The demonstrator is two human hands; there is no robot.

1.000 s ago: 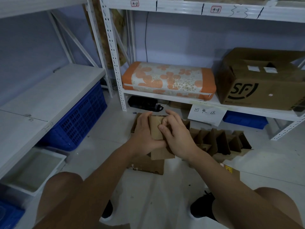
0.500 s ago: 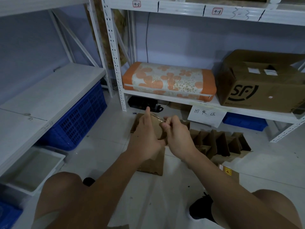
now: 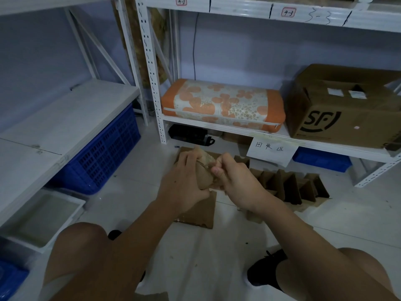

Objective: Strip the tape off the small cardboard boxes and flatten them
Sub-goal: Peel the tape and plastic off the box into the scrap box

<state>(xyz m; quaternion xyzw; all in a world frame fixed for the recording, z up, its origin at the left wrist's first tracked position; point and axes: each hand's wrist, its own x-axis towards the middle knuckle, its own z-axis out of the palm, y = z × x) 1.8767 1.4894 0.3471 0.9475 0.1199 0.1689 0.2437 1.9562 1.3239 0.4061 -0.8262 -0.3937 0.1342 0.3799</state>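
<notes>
Both my hands clamped on one small box above the floor.
Left hand (image 3: 184,183) grips the small cardboard box (image 3: 202,173), long axis pointing away; right hand (image 3: 236,181) pinches its tape (image 3: 206,167).

- Large cardboard box (image 3: 345,109) on the shelf: black "SF" logo.
- Paper sign (image 3: 272,152) hanging from the shelf edge: handwritten "回收区".
- Upper shelf beam (image 3: 238,9): red-framed labels "4-2" and "4-3", with handwritten "3-3" beside them.

Shelf (image 3: 238,129) blocks ahead; blue crate (image 3: 104,153) left; cardboard dividers (image 3: 288,185) right.
</notes>
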